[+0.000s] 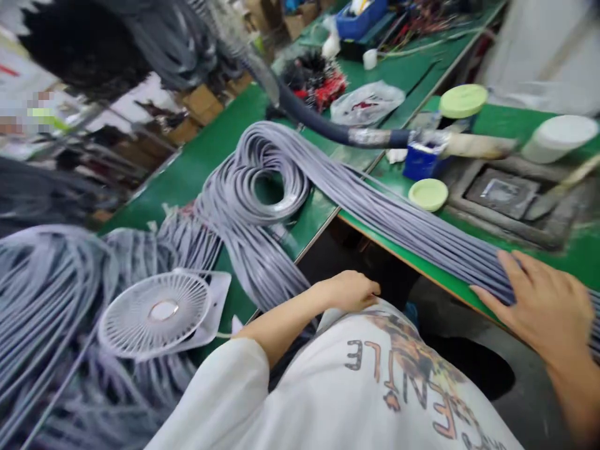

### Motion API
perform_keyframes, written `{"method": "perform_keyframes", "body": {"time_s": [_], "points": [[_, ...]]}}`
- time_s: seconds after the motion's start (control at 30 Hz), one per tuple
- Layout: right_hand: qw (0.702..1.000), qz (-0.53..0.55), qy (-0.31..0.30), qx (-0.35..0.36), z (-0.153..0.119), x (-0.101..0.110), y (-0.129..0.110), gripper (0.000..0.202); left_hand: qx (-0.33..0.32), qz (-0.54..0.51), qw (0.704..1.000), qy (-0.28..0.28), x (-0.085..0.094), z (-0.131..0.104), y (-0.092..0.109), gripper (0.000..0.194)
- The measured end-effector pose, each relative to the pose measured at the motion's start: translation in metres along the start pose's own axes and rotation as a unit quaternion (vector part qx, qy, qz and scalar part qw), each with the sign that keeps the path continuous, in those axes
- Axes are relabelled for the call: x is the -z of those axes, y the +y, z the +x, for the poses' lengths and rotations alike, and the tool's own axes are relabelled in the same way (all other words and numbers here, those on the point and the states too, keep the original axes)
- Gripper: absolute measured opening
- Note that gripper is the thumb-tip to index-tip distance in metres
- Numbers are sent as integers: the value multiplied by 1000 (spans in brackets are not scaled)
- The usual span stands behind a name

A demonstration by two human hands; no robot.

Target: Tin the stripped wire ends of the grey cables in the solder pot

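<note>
A long bundle of grey cables [394,215] runs across the benches from a coiled loop [244,181] toward the right edge. Flat across this bundle lies my right hand [546,300], open, with thumb and fingers apart and touching the cables. My left hand [354,290] is closed in front of my shirt, close to my waist. Its fingertips are turned away, so whatever it may hold is hidden. Below the loop, more of the cables hang over the bench edge beside my left forearm.
A white fan [164,312] sits among heaped grey cables [42,312] on the left. A dark hose [319,119] crosses above the green bench [187,162]. On the right are a blue container [419,161], a light green lid [428,194] and a square metal pot [506,190]. A gap separates the benches.
</note>
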State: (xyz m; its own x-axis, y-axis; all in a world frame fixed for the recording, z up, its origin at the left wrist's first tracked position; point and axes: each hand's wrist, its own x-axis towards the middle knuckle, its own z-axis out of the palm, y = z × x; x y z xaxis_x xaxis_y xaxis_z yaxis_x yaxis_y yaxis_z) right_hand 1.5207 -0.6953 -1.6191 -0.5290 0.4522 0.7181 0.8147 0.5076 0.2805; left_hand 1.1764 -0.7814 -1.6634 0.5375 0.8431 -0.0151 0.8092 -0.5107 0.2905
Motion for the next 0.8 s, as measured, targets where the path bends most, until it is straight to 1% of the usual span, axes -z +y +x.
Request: {"method": "perform_keyframes", "body": {"time_s": [0.07, 0.1, 0.13, 0.17, 0.2, 0.23, 0.27, 0.33, 0.4, 0.43, 0.47, 0.53, 0.6, 0.63, 0.67, 0.8], "points": [[998, -48, -30, 17, -2, 0, 0, 83, -138, -64, 986, 66, 50, 11, 22, 27], [997, -64, -38, 25, -3, 1, 0, 82, -186, -78, 975, 89, 71, 17, 32, 26], [996, -73, -37, 30, -3, 2, 0, 80, -219, -76, 967, 106, 90, 22, 39, 26], [995, -81, -35, 36, -3, 3, 0, 78, -235, -55, 963, 123, 104, 28, 43, 26], [995, -88, -33, 42, -3, 3, 0, 77, -232, -29, 962, 141, 115, 33, 43, 26], [994, -93, -32, 45, -3, 4, -1, 76, -212, -5, 964, 162, 123, 39, 38, 28], [994, -97, -33, 45, -2, 4, -2, 75, -178, 15, 966, 189, 129, 45, 29, 30], [993, -101, -39, 36, -2, 6, -5, 74, -83, 23, 963, 254, 135, 57, 1, 35], [993, -104, -51, 26, -2, 9, -10, 73, -3, 33, 946, 324, 136, 70, -33, 37], [992, -106, -58, 22, -3, 11, -14, 73, 20, 39, 940, 337, 134, 78, -49, 38], [992, -110, -64, 18, -3, 12, -17, 74, 39, 45, 939, 338, 131, 85, -64, 38], [990, -121, -70, 14, -5, 14, -22, 76, 65, 75, 946, 309, 123, 99, -85, 39], [988, -137, -69, 1, -6, 14, -23, 81, 55, 130, 941, 308, 114, 109, -98, 42], [987, -144, -70, -6, -7, 14, -23, 83, 53, 153, 936, 312, 110, 111, -101, 43], [986, -151, -71, -13, -8, 13, -22, 85, 51, 172, 935, 305, 107, 112, -103, 45], [983, -168, -78, -13, -10, 12, -16, 90, 62, 210, 933, 287, 101, 108, -97, 50]]}}
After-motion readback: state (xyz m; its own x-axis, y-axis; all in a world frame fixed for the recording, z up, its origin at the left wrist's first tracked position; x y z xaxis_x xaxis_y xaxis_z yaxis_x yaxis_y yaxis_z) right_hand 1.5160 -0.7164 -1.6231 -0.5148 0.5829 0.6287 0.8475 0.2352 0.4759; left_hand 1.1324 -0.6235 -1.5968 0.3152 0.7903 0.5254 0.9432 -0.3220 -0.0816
